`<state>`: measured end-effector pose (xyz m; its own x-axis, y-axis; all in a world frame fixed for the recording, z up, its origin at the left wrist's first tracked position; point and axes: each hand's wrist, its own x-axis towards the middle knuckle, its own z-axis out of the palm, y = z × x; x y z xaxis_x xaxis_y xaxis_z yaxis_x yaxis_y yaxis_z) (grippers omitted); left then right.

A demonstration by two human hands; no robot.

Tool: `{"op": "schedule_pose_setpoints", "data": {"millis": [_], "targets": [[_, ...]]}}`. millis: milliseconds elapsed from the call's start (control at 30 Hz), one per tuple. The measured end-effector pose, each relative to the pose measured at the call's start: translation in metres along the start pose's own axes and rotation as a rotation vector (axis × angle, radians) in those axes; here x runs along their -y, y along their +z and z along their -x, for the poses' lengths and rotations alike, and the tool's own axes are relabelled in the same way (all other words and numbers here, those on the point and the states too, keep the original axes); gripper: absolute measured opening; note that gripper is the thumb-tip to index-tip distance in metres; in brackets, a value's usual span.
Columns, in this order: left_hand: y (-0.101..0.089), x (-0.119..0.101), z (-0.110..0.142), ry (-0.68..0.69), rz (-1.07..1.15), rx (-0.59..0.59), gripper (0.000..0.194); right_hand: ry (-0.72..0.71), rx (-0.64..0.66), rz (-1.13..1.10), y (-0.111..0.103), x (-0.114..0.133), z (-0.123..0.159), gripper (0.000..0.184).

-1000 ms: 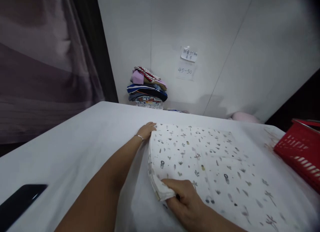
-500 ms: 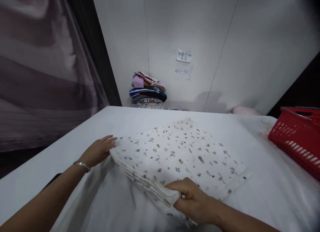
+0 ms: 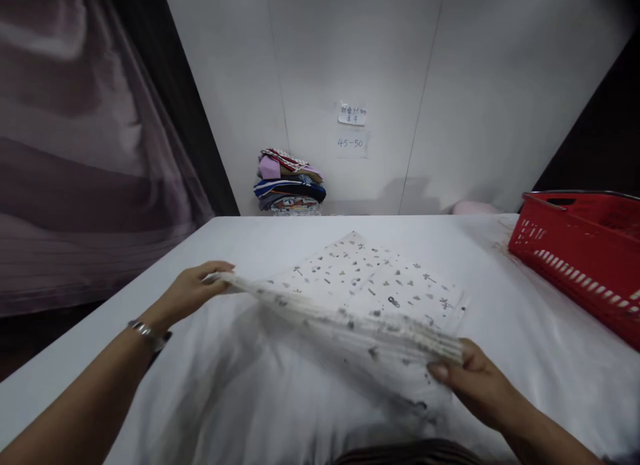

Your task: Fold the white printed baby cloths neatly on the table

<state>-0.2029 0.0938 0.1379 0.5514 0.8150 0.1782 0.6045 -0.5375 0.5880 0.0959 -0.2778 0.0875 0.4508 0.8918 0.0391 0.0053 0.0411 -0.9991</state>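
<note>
A white cloth (image 3: 370, 268) with small grey and yellow-green prints lies in several layers on the white-covered table (image 3: 240, 241). Its near edge is lifted and slants down from left to right, blurred by motion. At the left corner, my left hand (image 3: 200, 288) pinches the cloth between thumb and fingers. My right hand (image 3: 470, 375) grips the thick layered edge at the right, thumb underneath. Between both hands the edge is stretched, and a loose part of the cloth hangs below it. The far corner rests flat on the table.
A red plastic basket (image 3: 580, 251) stands at the table's right side. By the back wall is a stack of folded cloths (image 3: 290, 185). Two paper notes (image 3: 352, 143) are stuck on the wall. A purple curtain (image 3: 75, 151) hangs at the left.
My left hand has gone from lying with fingers spread on the corner to pinching it. My right hand has moved right and up with the layered edge, raising the near side of the cloth.
</note>
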Motion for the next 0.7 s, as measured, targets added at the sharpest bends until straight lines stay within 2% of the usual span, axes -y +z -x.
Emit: {"op": "schedule_pose_setpoints", "data": {"millis": [100, 200, 267, 400, 467, 567, 700], "targets": [[0.017, -0.037, -0.051, 0.121, -0.045, -0.021, 0.041, 0.11, -0.064, -0.237, -0.02, -0.001, -0.01, 0.022], [0.046, -0.079, -0.11, 0.315, -0.139, 0.011, 0.039, 0.139, -0.317, -0.367, -0.042, 0.004, -0.027, 0.025], [0.072, -0.108, -0.147, 0.392, -0.266, 0.037, 0.038, 0.142, -0.424, -0.386, -0.058, 0.005, -0.042, 0.033], [0.136, -0.153, -0.206, 0.429, -0.526, 0.101, 0.03, 0.154, -0.516, -0.412, -0.087, -0.013, -0.07, 0.039], [0.17, -0.166, -0.226, 0.47, -0.626, 0.17, 0.027, 0.196, -0.543, -0.429, -0.101, -0.03, -0.08, 0.038], [0.217, -0.172, -0.247, 0.502, -0.678, 0.268, 0.022, 0.308, -0.558, -0.436, -0.118, -0.059, -0.089, 0.038], [0.259, -0.174, -0.268, 0.508, -0.687, 0.347, 0.018, 0.422, -0.568, -0.439, -0.137, -0.083, -0.098, 0.04]]}}
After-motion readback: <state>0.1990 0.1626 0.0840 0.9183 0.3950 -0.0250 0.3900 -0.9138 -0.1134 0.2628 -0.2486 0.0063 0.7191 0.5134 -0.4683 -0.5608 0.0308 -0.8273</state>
